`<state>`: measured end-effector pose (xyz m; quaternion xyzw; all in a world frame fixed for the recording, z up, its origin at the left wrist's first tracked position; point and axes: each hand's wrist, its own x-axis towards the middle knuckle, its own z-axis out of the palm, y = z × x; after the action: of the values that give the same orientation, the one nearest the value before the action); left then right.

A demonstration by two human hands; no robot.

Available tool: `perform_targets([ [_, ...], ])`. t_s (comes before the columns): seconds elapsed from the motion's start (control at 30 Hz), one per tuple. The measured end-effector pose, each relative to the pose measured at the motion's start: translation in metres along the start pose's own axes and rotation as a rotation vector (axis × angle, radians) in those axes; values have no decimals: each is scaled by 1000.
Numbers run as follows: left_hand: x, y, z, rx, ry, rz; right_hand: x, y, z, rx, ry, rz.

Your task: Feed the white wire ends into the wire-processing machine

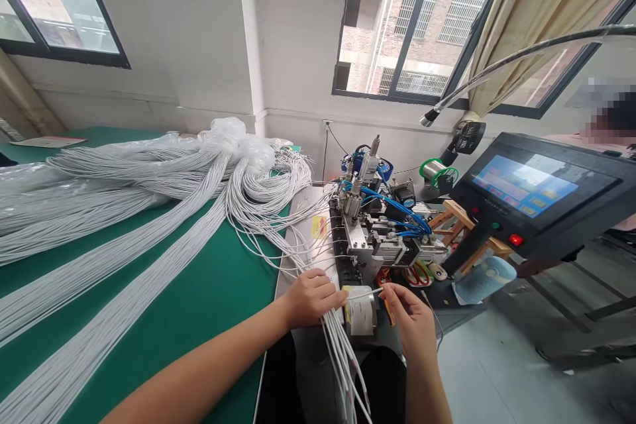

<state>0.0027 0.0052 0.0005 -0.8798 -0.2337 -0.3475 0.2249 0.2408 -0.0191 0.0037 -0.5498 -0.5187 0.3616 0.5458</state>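
My left hand [313, 297] is closed round a bundle of thin white cables [340, 351], whose ends hang down over my lap. Between thumb and finger, my right hand [410, 315] pinches the end of a single white cable [368, 293], stretched across from the left hand. Below that cable sits a small block with a pale top [362, 315]. Just beyond both hands stands a bench machine [377, 232] with metal cylinders and blue air tubes. More cables run over its metal plate [301, 212] into its side.
Long bundles of white cables [149, 238] lie across the green table [218, 318], partly in clear plastic. A touchscreen panel [531, 185] stands at right, near a wire spool [437, 172], a bent lamp [430, 117] and a blue plastic container [487, 278]. Another person [611, 119] is at far right.
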Motion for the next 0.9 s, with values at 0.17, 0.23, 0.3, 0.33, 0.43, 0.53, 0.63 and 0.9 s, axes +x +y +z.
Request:
perform_targets([
  [0.17, 0, 2, -2, 2, -11, -58, 5, 7, 11, 106, -58, 88],
  [0.23, 0, 2, -2, 17, -33, -52, 6, 7, 15, 156, -69, 111],
  [0.3, -1, 2, -2, 25, -59, -60, 6, 6, 17, 191, -76, 126],
  [0.33, -2, 2, -1, 28, -73, -72, 6, 5, 17, 200, -80, 125],
  [0.43, -3, 1, 2, 44, -111, -132, 7, 3, 16, 209, -113, 118],
  [0.53, -4, 0, 5, 70, -136, -192, 10, 3, 14, 227, -187, 136],
  [0.63, -4, -1, 7, 70, -144, -221, 14, 7, 13, 249, -245, 164],
  [0.9, -3, -1, 7, 60, -156, -235, 30, 13, 7, 33, -254, 83],
])
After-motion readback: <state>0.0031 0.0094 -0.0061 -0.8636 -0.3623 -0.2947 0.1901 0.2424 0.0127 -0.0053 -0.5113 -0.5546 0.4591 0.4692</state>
